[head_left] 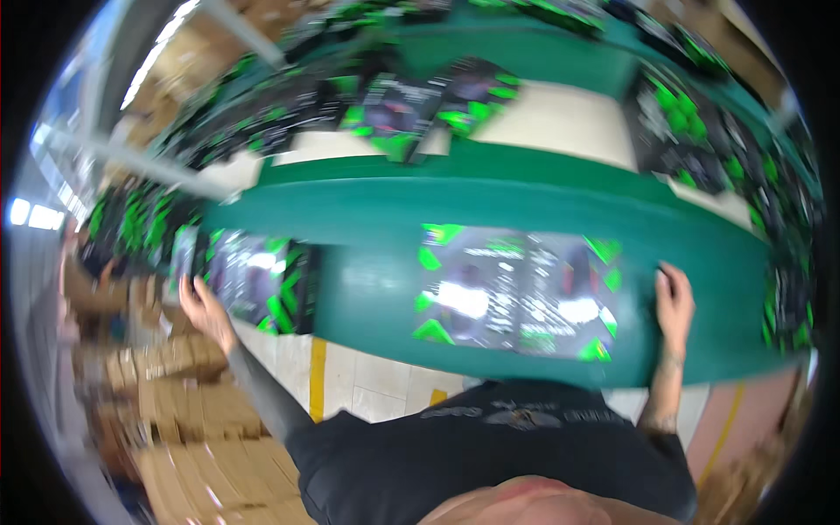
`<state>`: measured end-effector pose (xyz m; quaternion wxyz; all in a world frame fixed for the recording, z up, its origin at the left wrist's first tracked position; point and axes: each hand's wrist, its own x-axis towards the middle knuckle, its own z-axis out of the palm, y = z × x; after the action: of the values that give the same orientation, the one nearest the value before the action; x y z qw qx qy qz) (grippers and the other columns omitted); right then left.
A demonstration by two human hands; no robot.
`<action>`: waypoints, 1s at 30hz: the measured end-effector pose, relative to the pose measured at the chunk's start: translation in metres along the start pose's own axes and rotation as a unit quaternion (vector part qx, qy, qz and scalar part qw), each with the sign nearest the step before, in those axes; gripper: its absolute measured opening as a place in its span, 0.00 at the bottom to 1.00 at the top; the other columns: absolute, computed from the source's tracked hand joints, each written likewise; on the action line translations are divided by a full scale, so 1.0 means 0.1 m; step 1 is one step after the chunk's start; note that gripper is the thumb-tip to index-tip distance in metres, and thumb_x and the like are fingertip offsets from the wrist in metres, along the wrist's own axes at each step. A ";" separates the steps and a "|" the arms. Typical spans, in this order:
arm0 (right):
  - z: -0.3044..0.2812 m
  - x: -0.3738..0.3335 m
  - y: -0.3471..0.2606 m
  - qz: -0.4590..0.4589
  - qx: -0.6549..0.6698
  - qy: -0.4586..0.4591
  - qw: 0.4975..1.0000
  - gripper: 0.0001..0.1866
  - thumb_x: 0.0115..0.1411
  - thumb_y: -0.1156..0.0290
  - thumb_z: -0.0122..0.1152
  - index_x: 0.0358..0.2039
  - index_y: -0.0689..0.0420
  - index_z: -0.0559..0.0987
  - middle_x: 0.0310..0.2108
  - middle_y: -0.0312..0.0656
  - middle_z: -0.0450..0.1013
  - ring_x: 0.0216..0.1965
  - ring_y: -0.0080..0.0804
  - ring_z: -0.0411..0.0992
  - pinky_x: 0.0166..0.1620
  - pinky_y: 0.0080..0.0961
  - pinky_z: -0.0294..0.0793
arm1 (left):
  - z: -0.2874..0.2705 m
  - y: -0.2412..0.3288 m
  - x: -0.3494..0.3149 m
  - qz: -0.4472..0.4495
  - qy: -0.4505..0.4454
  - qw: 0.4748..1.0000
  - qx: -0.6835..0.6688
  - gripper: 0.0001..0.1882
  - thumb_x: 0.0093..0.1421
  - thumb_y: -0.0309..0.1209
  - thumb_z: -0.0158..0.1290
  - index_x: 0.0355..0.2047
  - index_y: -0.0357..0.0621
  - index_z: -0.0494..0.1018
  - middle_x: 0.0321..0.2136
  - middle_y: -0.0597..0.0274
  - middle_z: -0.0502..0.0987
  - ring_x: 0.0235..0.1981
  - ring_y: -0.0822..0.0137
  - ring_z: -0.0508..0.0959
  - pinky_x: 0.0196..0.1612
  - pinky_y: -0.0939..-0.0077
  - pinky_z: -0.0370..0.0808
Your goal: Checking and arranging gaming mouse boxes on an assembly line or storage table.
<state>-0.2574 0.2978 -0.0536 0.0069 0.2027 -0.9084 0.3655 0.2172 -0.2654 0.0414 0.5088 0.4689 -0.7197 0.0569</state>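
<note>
1. Your left hand (206, 308) grips the near edge of a black-and-green flat pack (249, 278), well left of the centre pack (516, 293).
2. Your right hand (674, 302) rests with fingers loosely spread on the green surface (367, 289), just right of the centre pack.

Motion blur hid from me the print on the flat black-and-green package (516, 293); the stacked ones behind (411, 101) smeared too.

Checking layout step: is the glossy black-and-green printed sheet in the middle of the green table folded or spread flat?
Spread flat. The glossy black-and-green printed sheet lies open on the green table, all four green corners showing, no fold visible.
</note>
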 end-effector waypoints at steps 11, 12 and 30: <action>0.38 -0.72 -0.52 -0.023 0.373 -0.214 0.902 0.51 0.50 0.71 0.63 0.64 0.60 0.38 0.62 0.55 0.48 0.63 0.42 0.49 0.62 0.33 0.48 | 0.42 2.25 -2.07 -0.072 -0.635 0.667 -0.382 0.39 0.55 0.37 0.54 0.61 0.34 0.48 0.60 0.48 0.54 0.61 0.59 0.55 0.62 0.67 0.52; 0.40 -0.72 -0.51 -0.064 0.396 -0.169 0.900 0.50 0.49 0.71 0.63 0.64 0.61 0.39 0.62 0.54 0.47 0.64 0.41 0.48 0.62 0.32 0.47 | 0.41 2.25 -2.14 -0.176 -0.569 0.653 -0.468 0.41 0.53 0.34 0.56 0.62 0.34 0.48 0.60 0.50 0.54 0.61 0.61 0.56 0.61 0.68 0.53; 0.35 1.06 -0.41 -0.108 0.086 0.192 0.972 0.46 0.45 0.61 0.67 0.61 0.52 0.52 0.61 0.60 0.42 0.62 0.57 0.47 0.61 0.43 0.52 | 2.56 2.60 -0.86 -0.220 -0.352 0.860 -0.298 0.53 0.47 0.61 0.54 0.62 0.40 0.46 0.61 0.36 0.46 0.61 0.49 0.54 0.60 0.59 0.53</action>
<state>-0.3351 0.2093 -0.0355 0.2029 0.2251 -0.8279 0.4719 -0.1437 -0.2113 -0.0445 0.3364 0.4292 -0.7118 -0.4426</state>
